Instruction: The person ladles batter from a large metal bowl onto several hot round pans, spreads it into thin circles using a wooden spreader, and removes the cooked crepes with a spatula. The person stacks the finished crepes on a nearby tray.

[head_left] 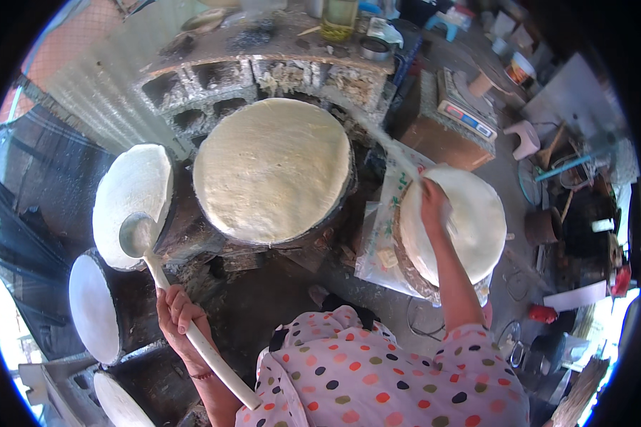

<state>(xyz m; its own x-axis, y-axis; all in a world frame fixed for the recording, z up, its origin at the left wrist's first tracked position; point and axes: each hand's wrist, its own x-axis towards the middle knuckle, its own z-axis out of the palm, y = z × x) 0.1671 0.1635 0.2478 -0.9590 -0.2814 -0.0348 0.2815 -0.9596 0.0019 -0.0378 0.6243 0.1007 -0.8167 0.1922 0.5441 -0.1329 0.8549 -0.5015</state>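
Observation:
My left hand (180,317) is closed around the long pale handle of a ladle (217,361). The ladle's bowl rests at or just above a round white surface (124,199) at the left; whether they touch I cannot tell. In the middle, a wide round vessel is filled to its rim with a creamy, slightly wrinkled layer (274,167). At the right, my right hand (434,203) grips a long thin pale stick (392,146), smeared by motion, that points up and left. Beneath that hand lies a round vessel with a smooth white top (470,235).
Two more white round surfaces, one a pale disc (95,309), stand at the lower left. Behind the middle vessel is a concrete-block ledge (278,60) with a glass jar (338,20). A scale (466,107) sits on a box; a plastic sheet (377,245) lies under the right vessel.

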